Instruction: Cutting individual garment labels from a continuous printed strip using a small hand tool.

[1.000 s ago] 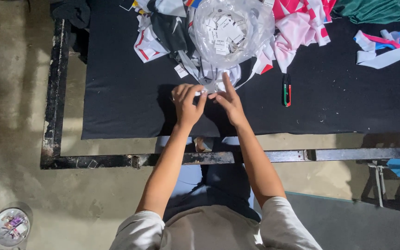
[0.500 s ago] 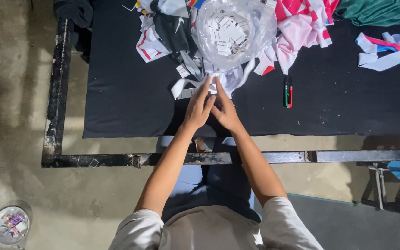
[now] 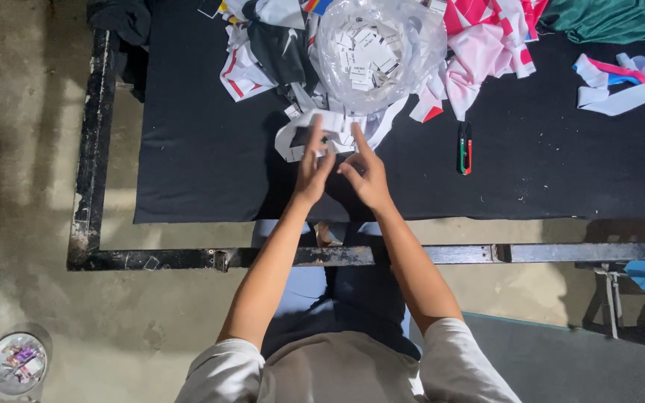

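Note:
My left hand (image 3: 312, 168) and my right hand (image 3: 365, 177) reach side by side over the black cloth of the table (image 3: 203, 164). The fingers of both are stretched out and slightly apart. My left fingertips touch a heap of white fabric strips (image 3: 296, 138); my right fingertips lie at the heap's edge. I see nothing gripped in either hand, though motion blur softens the fingers. Just beyond the strips sits a clear plastic bag (image 3: 371, 52) full of small white tags.
A small red, green and black thread snipper (image 3: 464, 148) lies right of my hands. Pink and red garment pieces (image 3: 487, 45), green cloth (image 3: 606, 15) and coloured strips (image 3: 621, 78) crowd the far edge. A metal frame (image 3: 151, 259) rims the table. On the floor stands a small clear tub (image 3: 16, 363).
Both hands have moved forward from the table's near middle to the white strips. They were pressed together over something small; now they are a little apart with the fingers extended.

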